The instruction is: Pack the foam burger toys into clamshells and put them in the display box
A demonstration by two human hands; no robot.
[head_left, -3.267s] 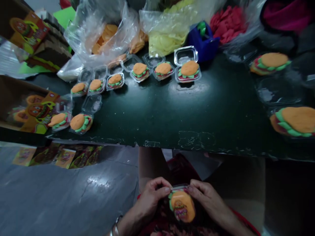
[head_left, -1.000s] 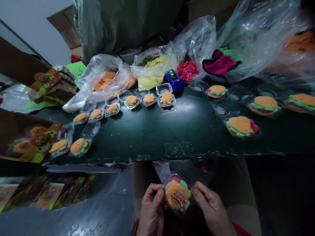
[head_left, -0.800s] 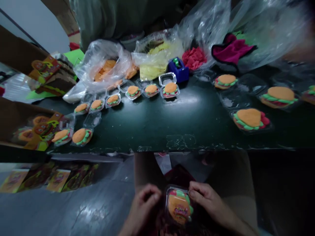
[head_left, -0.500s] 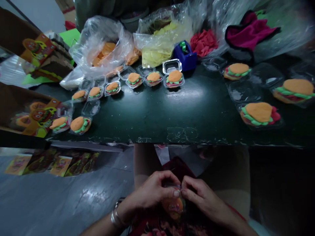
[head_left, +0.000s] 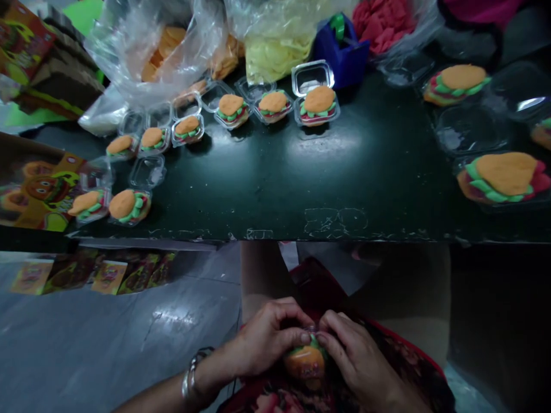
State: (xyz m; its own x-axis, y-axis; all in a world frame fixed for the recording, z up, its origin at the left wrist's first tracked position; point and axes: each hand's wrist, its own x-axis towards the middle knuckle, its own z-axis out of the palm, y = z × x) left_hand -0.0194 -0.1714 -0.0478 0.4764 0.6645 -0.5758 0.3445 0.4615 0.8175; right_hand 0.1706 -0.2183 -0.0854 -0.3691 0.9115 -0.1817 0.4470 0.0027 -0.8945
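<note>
Over my lap, both hands grip one toy burger in a clear plastic box (head_left: pixel 305 362); the orange bun and a little green show through the plastic. My left hand (head_left: pixel 272 332) has its thumb on the box's upper edge, fingers curled behind. My right hand (head_left: pixel 355 350) pinches the same edge from the other side, thumb close to the left thumb. The hands partly hide the lid, so I cannot tell whether it is fully closed. On the table beyond, a burger in an opened clear box (head_left: pixel 318 102) is among the nearest ones.
More boxed burgers stand on the dark green table (head_left: pixel 258 183), at left and right (head_left: pixel 501 175). Behind are bags of orange pieces (head_left: pixel 166 51) and yellow pieces (head_left: pixel 278 57), a blue tape dispenser (head_left: pixel 342 51) and red pieces (head_left: pixel 383 26). A printed carton (head_left: pixel 47 189) sits at left.
The camera view has tilted down and moved closer to the table. Both hands stay on the boxed burger, which has turned slightly, showing more green near my thumbs.
</note>
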